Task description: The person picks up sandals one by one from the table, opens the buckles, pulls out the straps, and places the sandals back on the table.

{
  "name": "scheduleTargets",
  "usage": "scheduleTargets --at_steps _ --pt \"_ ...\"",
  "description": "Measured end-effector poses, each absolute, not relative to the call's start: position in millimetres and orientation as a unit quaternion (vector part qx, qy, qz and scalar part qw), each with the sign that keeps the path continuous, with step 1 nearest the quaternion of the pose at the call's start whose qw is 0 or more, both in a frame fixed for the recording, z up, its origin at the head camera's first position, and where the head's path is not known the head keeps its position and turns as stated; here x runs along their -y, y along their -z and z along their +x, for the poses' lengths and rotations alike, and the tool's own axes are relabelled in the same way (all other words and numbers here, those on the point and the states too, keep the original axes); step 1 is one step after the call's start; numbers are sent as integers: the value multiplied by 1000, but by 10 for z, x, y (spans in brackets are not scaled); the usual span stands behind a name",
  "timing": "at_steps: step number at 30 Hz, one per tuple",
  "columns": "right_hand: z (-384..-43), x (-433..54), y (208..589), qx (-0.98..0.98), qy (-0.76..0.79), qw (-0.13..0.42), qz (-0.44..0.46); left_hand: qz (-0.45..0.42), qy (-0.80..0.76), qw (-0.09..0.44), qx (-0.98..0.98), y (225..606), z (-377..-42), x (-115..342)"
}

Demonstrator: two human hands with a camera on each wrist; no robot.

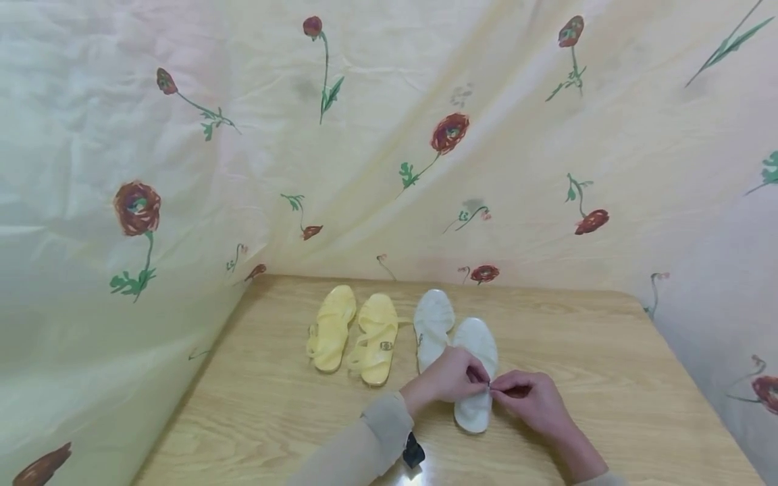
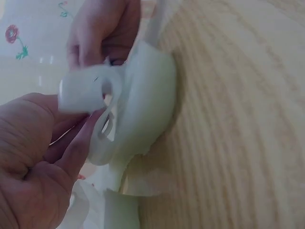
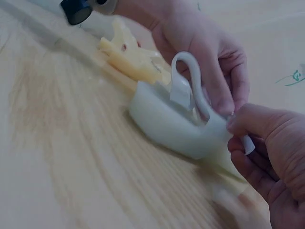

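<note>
The right one of two white sandals (image 1: 474, 413) lies on the table with its toe away from me. My left hand (image 1: 452, 374) reaches over it from the left and pinches its white strap (image 3: 190, 62), which stands up in a loop. From the right side, my right hand (image 1: 537, 403) pinches the strap's end (image 3: 249, 144) between thumb and fingers. The fingertips of both hands meet at a small dark piece, perhaps the buckle, mostly hidden by them. The other white sandal (image 1: 433, 324) lies just to the left, partly behind my left hand.
A pair of yellow sandals, the left (image 1: 334, 331) and the right (image 1: 378, 324), lies left of the white ones. They all sit on a wooden table (image 1: 595, 344). Flowered cloth (image 1: 365, 148) hangs behind and at both sides. A black wrist device (image 1: 414, 451) is on my left wrist.
</note>
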State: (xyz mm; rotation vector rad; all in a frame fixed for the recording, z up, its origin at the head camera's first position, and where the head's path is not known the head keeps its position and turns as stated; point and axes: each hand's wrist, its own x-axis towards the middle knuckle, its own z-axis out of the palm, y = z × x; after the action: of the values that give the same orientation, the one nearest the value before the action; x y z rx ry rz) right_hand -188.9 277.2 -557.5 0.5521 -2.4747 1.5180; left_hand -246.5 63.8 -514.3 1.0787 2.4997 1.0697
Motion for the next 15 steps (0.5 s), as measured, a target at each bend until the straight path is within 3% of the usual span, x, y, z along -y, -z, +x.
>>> scheduleTargets --at_steps 10,15 --pt "-1812 -2732 5602 841 -517 96 128 379 -337 114 -854 5147 -2511 -622" --pt "-1835 -2715 5519 840 -533 48 88 406 -269 83 -869 5086 -2467 -663"
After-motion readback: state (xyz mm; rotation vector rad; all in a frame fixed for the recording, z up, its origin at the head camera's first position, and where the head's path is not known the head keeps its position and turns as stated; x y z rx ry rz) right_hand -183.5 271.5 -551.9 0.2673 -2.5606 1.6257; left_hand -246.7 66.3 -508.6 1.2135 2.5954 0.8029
